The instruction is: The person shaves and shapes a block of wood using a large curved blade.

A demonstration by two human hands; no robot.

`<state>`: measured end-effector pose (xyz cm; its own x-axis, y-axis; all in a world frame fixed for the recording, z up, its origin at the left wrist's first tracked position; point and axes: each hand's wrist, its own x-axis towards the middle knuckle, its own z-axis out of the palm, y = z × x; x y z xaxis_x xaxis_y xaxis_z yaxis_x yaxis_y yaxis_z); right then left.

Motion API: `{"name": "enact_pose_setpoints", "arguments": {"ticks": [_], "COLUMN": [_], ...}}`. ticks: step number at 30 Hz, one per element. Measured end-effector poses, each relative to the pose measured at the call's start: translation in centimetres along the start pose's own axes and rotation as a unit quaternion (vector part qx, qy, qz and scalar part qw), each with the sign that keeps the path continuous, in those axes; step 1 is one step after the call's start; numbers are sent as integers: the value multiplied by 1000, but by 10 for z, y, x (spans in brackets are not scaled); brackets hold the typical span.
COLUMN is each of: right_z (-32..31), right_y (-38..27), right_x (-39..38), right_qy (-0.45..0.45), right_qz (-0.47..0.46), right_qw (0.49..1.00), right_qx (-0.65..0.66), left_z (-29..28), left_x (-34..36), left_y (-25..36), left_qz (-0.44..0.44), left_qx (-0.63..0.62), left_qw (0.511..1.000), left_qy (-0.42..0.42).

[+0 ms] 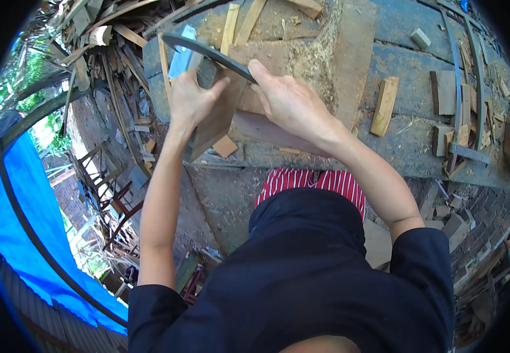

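My right hand (293,103) is closed round the near end of a long, dark, curved blade (211,52), whose handle is hidden in my fingers. The blade reaches leftward over the bench, passing just beyond my left hand (191,101). That hand grips the upper part of a wooden board (218,120), which stands tilted at the bench's near edge. My left thumb lies against the board's face, and the other fingers are partly hidden. A light-blue piece (182,52) shows just beyond my left hand; its kind is unclear.
The worn workbench (408,147) carries sawdust (316,70), a wood block (384,106), a small wood square (225,146) and a wide plank (353,65). Long thin strips (456,70) lie at the right. Scrap wood (119,53) is heaped at the far left, above a blue tarp (31,200).
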<state>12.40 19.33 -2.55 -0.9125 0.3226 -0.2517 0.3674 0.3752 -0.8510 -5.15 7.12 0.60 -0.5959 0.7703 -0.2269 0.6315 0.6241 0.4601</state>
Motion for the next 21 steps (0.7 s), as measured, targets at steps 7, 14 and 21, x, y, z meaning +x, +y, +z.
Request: {"name": "enact_pose_setpoints", "arguments": {"ticks": [7, 14, 21], "right_z": [7, 13, 7], "right_y": [20, 40, 30], "right_x": [10, 20, -2], "right_qy": [-2, -36, 4], "right_qz": [14, 70, 27], "right_qw": [1000, 996, 1000], "right_qx": [-23, -31, -6], "left_z": [1, 1, -5], "left_x": [3, 5, 4], "left_y": [3, 6, 13], "left_qz": [-7, -1, -31], "left_qx": [37, 20, 22], "left_qw": [999, 1000, 999], "left_qy": [-4, -6, -25]}}
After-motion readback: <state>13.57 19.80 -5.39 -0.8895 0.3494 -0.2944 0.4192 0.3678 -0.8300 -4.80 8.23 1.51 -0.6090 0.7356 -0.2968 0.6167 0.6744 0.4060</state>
